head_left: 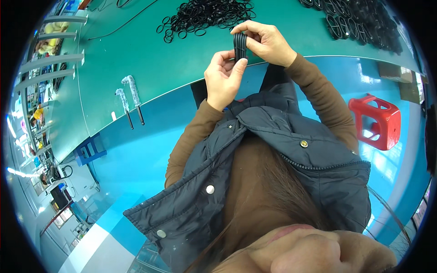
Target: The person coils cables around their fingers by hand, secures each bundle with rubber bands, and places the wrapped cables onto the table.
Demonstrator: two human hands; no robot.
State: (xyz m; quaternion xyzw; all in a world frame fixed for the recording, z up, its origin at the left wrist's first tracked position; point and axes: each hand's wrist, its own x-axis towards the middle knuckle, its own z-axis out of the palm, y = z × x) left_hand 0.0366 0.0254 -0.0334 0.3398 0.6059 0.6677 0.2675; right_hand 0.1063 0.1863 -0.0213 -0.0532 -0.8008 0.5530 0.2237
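A black cable coiled into a flat bundle (240, 46) stands upright between my two hands, just above the near edge of the green table. My left hand (221, 78) pinches its lower end between thumb and fingers. At its upper end, my right hand (269, 44) is closed on it, with the forefinger over the top and the thumb against the side. On the table beyond lies a loose pile of black rings (211, 17), which look like rubber bands. Whether a ring is around the bundle is too small to tell.
Many coiled black cables (348, 28) lie at the table's far right. Two tools with black handles and pale wrapped heads (132, 93) rest at the left of the green table (150, 57). A red stool (380, 123) stands on the floor to the right, a blue stool (88, 152) to the left.
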